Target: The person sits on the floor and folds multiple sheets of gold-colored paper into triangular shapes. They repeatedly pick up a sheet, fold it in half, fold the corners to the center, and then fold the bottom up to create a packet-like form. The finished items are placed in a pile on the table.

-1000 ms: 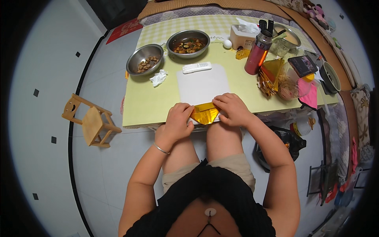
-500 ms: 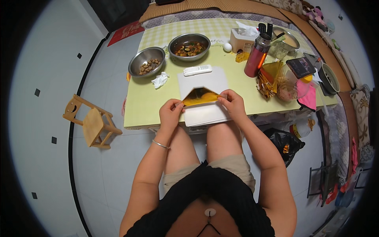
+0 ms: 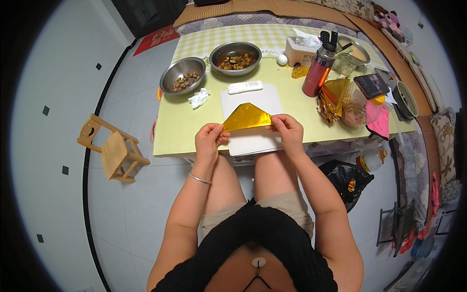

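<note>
A table (image 3: 170, 131) with a green, partly checked cover spans the scene, a small wooden chair (image 3: 115, 151) standing on the floor to its left. Near the table's front edge lies a white board (image 3: 255, 141). Behind it sits a metal bowl (image 3: 234, 72) of dark, chunky food, and to the right a red bottle (image 3: 317, 74) stands upright. The folded gold sheet (image 3: 247, 117) is over the board (whether they touch, I cannot tell), its long edge toward the person. The left hand (image 3: 209, 138) pinches its left corner; the right hand's (image 3: 290, 132) fingers grip the right one. A crumpled tissue (image 3: 199, 98) lies left of the board.
</note>
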A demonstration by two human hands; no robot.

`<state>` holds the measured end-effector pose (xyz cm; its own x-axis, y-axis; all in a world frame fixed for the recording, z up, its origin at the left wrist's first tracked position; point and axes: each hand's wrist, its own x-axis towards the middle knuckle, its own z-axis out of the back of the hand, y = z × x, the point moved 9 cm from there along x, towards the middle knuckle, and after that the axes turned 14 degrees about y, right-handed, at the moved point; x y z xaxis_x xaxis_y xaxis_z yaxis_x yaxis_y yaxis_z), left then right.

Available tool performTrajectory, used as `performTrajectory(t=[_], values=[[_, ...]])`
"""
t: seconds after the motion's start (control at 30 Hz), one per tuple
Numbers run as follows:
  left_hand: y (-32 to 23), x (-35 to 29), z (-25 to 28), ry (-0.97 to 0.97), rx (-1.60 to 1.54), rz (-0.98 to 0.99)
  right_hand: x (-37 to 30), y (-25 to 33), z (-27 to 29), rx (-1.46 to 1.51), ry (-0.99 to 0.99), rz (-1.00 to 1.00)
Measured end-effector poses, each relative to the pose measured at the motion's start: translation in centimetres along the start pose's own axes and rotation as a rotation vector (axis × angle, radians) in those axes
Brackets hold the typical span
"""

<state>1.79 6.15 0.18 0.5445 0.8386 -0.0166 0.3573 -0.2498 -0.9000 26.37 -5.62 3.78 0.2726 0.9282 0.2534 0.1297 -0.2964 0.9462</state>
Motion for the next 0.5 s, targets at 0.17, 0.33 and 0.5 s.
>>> performTrajectory(t=[0.17, 0.33, 0.5], values=[[-1.3, -0.8, -0.7, 0.043, 0.129, -0.076, -0.8, 0.2, 0.1, 0.075, -0.009, -0.042], [-3.0, -1.6, -1.7, 0.099, 0.286, -0.090, -1.1, 0.0, 0.4, 0.008, 0.098, -0.346], [-2.9, -1.0, -2.7, 0.149, 0.360, -0.038, -1.4, 0.8, 1.9, -0.077, 0.094, -0.285]])
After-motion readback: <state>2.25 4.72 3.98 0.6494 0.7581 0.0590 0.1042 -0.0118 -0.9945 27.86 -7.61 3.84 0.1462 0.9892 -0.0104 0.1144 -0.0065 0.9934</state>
